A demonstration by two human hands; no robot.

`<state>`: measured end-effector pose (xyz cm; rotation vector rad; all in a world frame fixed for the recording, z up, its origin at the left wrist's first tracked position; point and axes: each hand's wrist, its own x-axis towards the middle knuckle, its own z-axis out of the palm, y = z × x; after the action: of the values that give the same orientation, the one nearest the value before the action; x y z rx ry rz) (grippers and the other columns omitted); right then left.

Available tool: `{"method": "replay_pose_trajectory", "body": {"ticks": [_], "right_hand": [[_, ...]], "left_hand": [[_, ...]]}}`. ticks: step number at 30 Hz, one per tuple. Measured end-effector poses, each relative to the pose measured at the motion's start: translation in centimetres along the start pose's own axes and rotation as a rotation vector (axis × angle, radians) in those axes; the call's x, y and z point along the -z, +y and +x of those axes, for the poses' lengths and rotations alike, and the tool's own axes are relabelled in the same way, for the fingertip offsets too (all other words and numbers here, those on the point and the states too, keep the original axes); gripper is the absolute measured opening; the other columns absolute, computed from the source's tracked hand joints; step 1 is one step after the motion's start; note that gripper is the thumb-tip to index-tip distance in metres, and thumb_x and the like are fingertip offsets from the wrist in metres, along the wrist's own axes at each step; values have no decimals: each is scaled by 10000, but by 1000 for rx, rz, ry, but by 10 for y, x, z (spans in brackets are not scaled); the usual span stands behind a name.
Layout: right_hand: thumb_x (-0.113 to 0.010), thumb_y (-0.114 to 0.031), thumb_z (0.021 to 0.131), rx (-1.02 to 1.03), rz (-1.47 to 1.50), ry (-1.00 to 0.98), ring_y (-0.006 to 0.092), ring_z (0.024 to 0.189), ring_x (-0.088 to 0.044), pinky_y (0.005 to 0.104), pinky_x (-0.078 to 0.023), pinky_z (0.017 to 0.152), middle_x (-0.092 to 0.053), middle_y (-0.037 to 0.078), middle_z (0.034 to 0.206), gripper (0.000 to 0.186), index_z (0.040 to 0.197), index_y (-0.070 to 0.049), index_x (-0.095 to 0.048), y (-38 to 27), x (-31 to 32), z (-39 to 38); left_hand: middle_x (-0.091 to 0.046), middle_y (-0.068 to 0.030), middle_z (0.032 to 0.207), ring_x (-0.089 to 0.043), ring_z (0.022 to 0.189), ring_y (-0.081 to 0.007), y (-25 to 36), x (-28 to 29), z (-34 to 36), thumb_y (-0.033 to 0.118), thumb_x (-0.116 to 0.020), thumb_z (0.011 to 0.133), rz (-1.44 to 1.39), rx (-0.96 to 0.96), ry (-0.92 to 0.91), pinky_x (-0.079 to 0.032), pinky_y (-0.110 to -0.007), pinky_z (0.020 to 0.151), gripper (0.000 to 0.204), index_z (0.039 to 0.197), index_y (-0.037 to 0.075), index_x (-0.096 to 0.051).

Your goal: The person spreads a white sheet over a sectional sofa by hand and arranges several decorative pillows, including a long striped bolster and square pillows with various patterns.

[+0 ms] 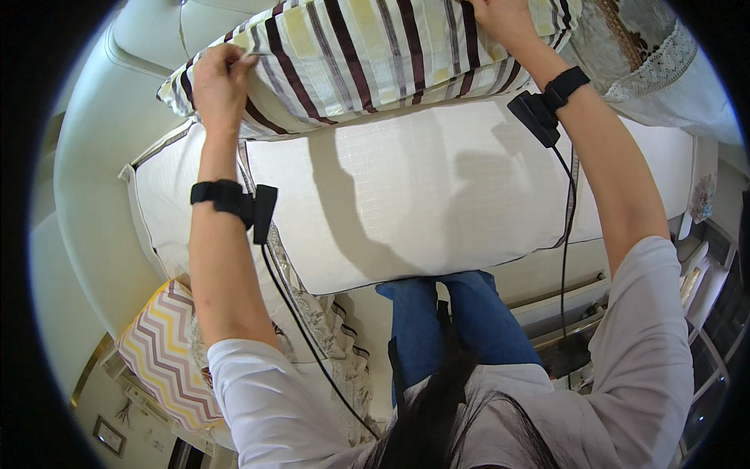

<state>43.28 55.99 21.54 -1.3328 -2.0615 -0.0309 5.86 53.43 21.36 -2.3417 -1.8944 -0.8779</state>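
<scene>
Nearest, the blue jeans (415, 332) are meeting the front edge of the white seat cover (406, 203). Across its far side the striped cushion (371, 62) is lying, its long axis running left to right between both hands. The left hand (218, 87), sitting nearer the body, is pinching fabric near the left end; the right hand (505, 19) is touching the upper right part, its fingertips running out of view, so its closure is impossible to tell.

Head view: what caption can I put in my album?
Left hand and right hand on a striped pillow, white cover in front.
</scene>
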Motion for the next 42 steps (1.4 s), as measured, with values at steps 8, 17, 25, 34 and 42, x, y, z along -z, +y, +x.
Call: {"method": "replay_pose_trajectory", "body": {"ticks": [8,17,25,34,42], "right_hand": [[-580,-97,753,-179,12,7,387,785,-524,440,-419,694,-556,206,772,126,752,18,-530,9,-6,22],[-566,-141,803,-123,15,-50,371,807,-521,422,-417,708,-553,187,811,131,795,-12,-543,20,1,17],[-571,-138,794,64,-131,-85,306,891,-514,427,-363,829,-576,124,876,151,919,-58,-599,55,45,-6],[-559,-153,720,-12,-159,24,327,800,-538,424,-416,739,-570,128,770,102,751,-60,-588,1,7,3],[-564,-147,733,-131,-169,87,219,902,-557,401,-383,823,-621,32,847,107,778,-137,-660,-71,-73,20]], "left_hand": [[-656,-118,801,-625,698,-240,-11,5,31,248,-694,775,-80,155,-79,-476,-314,640,258,853,10,-636],[-654,-117,953,-614,882,-255,-77,33,25,188,-651,787,21,-27,-124,-460,-323,773,247,990,48,-649],[-645,-69,847,-569,783,-238,-102,51,13,197,-656,771,136,140,-71,-445,-327,701,153,860,73,-641],[-637,-49,903,-576,841,-255,-20,17,39,146,-647,758,351,-184,70,-455,-347,752,145,899,117,-658],[-621,-61,840,-583,812,-266,131,-77,57,184,-606,779,75,-193,-52,-470,-350,714,116,854,120,-669]]}}
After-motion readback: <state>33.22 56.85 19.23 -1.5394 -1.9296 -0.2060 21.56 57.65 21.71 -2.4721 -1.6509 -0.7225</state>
